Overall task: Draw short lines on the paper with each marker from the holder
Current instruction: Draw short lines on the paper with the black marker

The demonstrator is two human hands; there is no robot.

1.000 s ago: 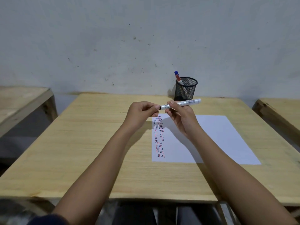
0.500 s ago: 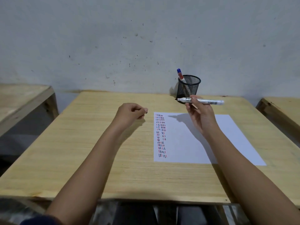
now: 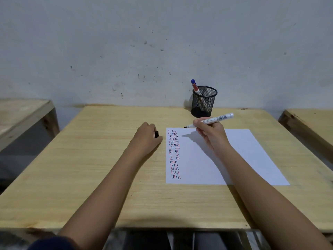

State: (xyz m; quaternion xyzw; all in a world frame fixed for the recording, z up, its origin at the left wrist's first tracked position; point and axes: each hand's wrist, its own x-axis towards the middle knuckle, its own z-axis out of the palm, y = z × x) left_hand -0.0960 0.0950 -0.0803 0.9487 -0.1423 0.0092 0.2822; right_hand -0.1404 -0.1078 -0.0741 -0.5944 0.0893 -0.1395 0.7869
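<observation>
Mesh holder behind paper, marker above

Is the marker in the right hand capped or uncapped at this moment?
Uncapped. The marker in the right hand shows its bare black tip above the paper, and the left hand holds the black cap.

- Paper lies on table, right of centre.
- Holder stands behind paper, by wall.
- One marker in holder.

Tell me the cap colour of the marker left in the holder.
Blue, on the marker in the mesh holder; head view.
</observation>
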